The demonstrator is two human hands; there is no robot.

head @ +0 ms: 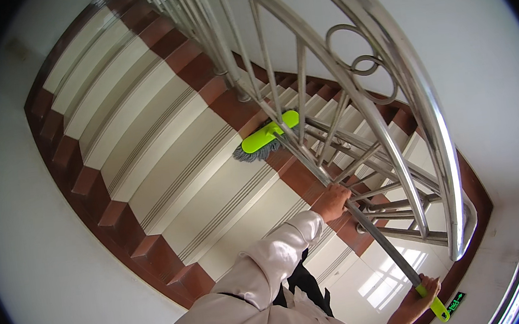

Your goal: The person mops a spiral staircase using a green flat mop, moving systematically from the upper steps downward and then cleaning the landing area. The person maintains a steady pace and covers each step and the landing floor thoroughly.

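A flat dust mop with a lime-green head [262, 139] and grey string fringe [258, 153] rests on a stair step beside the railing. Its grey metal pole [386, 239] slants back toward me, ending in a green grip [433, 302]. Partway along the pole, my left hand [333, 201] is closed around it. My right hand [422, 293], with a dark band on the wrist, holds the pole's upper end at the green grip. A baluster crosses in front of part of the mop head.
Cream steps [172, 190] with red-brown tile borders [230, 108] climb toward the upper left. A stainless steel railing [418, 112] with rings curves along the right, another flight [330, 116] behind it. White walls flank both sides. A lit green sign [455, 303] sits low at right.
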